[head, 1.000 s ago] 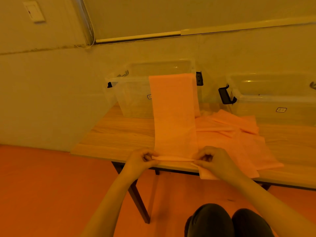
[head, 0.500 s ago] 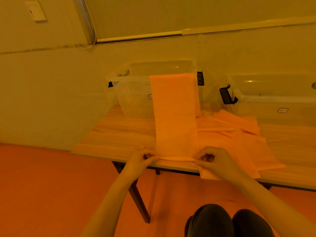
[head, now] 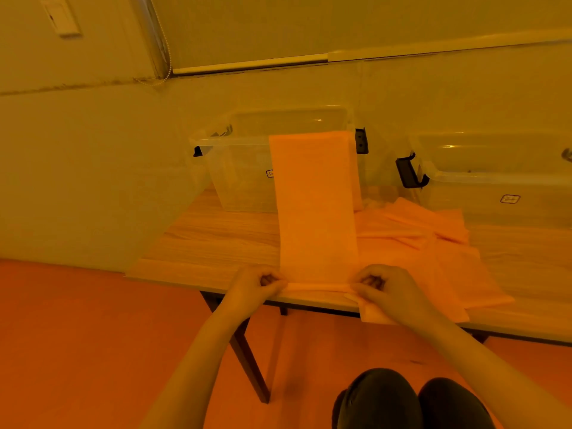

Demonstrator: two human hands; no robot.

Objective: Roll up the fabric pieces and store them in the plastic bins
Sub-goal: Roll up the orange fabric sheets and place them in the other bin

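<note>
A long orange fabric strip (head: 315, 205) runs from the table's near edge up over the front wall of the left clear plastic bin (head: 241, 178). Its near end is turned into a thin roll. My left hand (head: 257, 286) pinches the roll's left end and my right hand (head: 387, 289) pinches its right end, fingers curled. More orange fabric pieces (head: 433, 239) lie spread on the table to the right, partly under my right hand. A second clear bin (head: 495, 187) stands at the back right.
The wooden table (head: 210, 236) stands against a pale wall. Both bins have black latch handles (head: 410, 171). Below the table edge are the orange floor, a dark table leg (head: 247, 357) and my knees (head: 411, 400).
Both hands stay at the strip's near end; the rolled edge looks slightly tighter and the view has shifted a little. The strip still drapes over the left bin.
</note>
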